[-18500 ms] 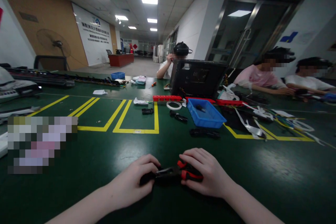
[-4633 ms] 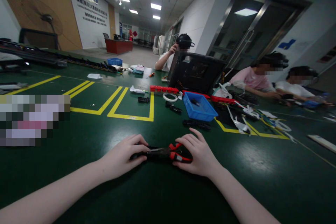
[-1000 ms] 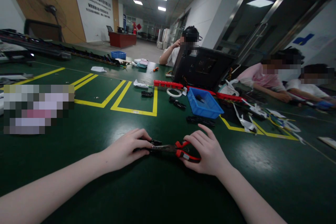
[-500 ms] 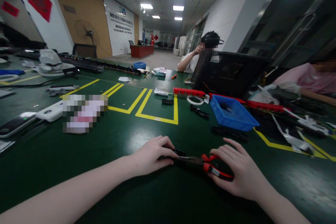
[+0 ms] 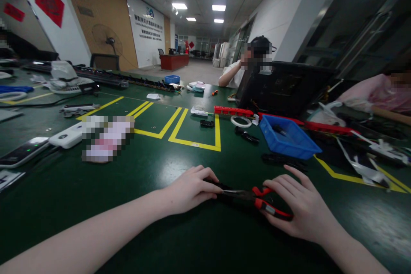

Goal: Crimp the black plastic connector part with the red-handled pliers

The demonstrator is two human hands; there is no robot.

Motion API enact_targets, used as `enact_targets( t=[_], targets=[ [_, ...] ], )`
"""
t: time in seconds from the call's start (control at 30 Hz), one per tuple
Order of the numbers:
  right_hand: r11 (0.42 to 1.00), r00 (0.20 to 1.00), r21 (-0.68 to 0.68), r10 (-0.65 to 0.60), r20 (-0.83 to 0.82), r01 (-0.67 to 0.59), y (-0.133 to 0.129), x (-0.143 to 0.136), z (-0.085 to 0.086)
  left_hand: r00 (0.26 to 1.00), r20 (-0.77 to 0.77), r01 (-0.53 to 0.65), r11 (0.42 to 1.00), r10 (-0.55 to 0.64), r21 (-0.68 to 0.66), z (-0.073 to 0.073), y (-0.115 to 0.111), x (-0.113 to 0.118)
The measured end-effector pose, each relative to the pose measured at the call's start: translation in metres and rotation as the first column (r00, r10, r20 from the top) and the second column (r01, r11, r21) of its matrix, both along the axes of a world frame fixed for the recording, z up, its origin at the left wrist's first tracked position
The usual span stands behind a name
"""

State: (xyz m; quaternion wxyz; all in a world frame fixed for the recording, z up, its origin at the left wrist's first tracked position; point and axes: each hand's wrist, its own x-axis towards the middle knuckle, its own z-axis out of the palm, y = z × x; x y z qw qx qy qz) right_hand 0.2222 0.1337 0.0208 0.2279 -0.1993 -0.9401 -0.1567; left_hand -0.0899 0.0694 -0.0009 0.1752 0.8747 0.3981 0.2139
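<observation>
My right hand [image 5: 297, 205] is closed around the red-and-black handles of long-nose pliers [image 5: 272, 207]. Their narrow jaws point left and reach the fingertips of my left hand [image 5: 195, 188]. That hand is closed, thumb and fingers pinching a small black part just above the green table. Most of this part is hidden by the fingers, so its kind does not show. Whether the plier tips grip it, I cannot tell. Beyond my hands lie similar-looking black pieces: one black piece [image 5: 207, 123] inside a yellow-taped square and another black piece [image 5: 246, 135] to its right.
A blue tray [image 5: 289, 137] with a dark item in it stands at right, near a white ring [image 5: 240, 121] and red strips [image 5: 233, 111]. A large black panel [image 5: 285, 90] rises behind. Two people sit across the table. At left lies a white device [image 5: 66, 135].
Both hands and the pliers appear slightly farther right, as the whole view has shifted a little. Less of the black part shows at the left fingertips. The grips stay the same.
</observation>
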Motion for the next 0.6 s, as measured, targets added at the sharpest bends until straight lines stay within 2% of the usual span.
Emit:
enact_targets(
  t=[0.17, 0.33, 0.6],
  targets=[
    [0.999, 1.0, 0.037, 0.013, -0.02, -0.012, -0.0019, -0.0045, 0.0007, 1.0, 0.021, 0.003, 1.0, -0.003, -0.009, -0.0005, 0.0001, -0.0006],
    [1.0, 1.0, 0.009, 0.011, -0.003, -0.011, -0.002, -0.0045, -0.0008, 0.999, 0.036, -0.008, 1.0, 0.009, -0.012, -0.0026, 0.0009, 0.0001],
    [0.982, 0.999, -0.181, -0.042, 0.018, 0.045, -0.0044, -0.0037, -0.0026, 0.999, 0.045, -0.02, 0.999, 0.022, -0.032, -0.0022, 0.0002, 0.0011]
  ],
)
